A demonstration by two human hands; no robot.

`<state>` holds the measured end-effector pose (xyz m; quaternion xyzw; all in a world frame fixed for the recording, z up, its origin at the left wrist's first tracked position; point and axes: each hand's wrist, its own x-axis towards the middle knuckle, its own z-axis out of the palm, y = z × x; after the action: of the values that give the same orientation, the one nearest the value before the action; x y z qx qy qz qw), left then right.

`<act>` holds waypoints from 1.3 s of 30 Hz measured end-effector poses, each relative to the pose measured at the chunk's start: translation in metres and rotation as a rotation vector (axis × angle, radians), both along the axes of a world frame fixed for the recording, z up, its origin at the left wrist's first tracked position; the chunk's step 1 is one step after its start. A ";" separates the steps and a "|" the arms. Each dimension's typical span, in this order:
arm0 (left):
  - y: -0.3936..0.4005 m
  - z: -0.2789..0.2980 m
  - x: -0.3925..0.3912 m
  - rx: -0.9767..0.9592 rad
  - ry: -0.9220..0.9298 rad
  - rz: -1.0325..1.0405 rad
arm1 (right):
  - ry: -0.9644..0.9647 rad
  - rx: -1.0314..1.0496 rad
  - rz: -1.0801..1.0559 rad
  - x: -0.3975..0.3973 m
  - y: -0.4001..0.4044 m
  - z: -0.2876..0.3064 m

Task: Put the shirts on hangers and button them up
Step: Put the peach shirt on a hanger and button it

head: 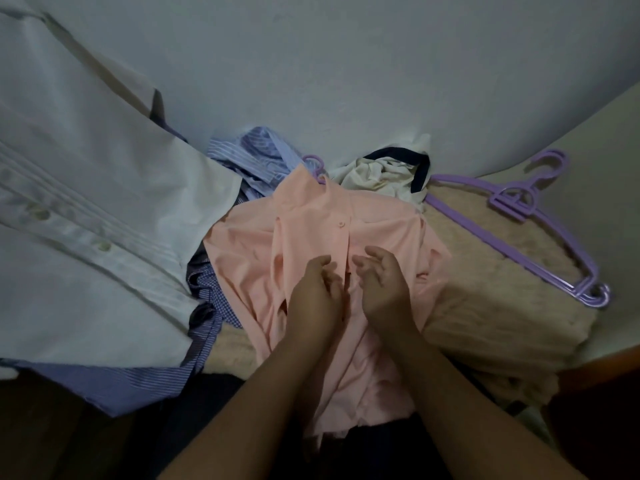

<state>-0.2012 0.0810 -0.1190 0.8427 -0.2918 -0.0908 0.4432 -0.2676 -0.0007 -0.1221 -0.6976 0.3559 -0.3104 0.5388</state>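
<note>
A peach-pink shirt [311, 237] lies front up on the bed, and the purple hook of a hanger [314, 163] sticks out at its collar. One button [341, 223] shows on the placket near the top. My left hand [317, 292] and my right hand [379, 282] hover side by side over the placket lower down. Their fingers are loosely curled towards each other with a narrow gap between them. I see no fabric pinched in either hand.
A white buttoned shirt [86, 202] hangs large at the left over blue striped cloth [138, 379]. Behind the pink shirt lie a blue striped shirt [252, 154] and a white garment with dark trim [388, 174]. Spare purple hangers [540, 223] rest on a beige fuzzy blanket [485, 278] at the right.
</note>
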 end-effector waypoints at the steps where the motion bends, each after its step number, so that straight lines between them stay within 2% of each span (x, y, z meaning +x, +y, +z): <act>1: -0.009 -0.006 0.005 -0.002 0.010 0.020 | 0.016 0.018 -0.014 0.008 -0.007 -0.007; 7: -0.022 -0.033 0.019 0.116 0.017 0.055 | 0.165 -0.002 -0.117 0.020 -0.024 -0.040; 11: -0.018 -0.043 0.021 0.065 0.038 0.039 | 0.215 0.006 -0.104 0.025 -0.029 -0.050; 18: -0.012 -0.036 0.021 0.010 0.052 0.066 | 0.260 -0.121 -0.099 0.037 -0.024 -0.053; 28: 0.008 -0.023 0.007 -0.270 0.458 0.131 | -0.018 -0.025 -0.029 0.019 0.000 -0.034; 31: 0.008 -0.022 0.001 -0.314 0.464 0.140 | -0.031 -0.001 -0.046 0.020 0.005 -0.035; 34: 0.008 -0.014 0.001 -0.315 0.391 0.121 | -0.029 -0.038 -0.067 0.021 0.006 -0.036; 39: 0.006 -0.008 0.002 -0.294 0.373 0.094 | -0.166 0.085 -0.001 0.017 0.004 -0.033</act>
<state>-0.1993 0.0867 -0.1269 0.7506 -0.1754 -0.1804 0.6110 -0.2502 0.0031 -0.1549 -0.6457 0.3234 -0.3522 0.5953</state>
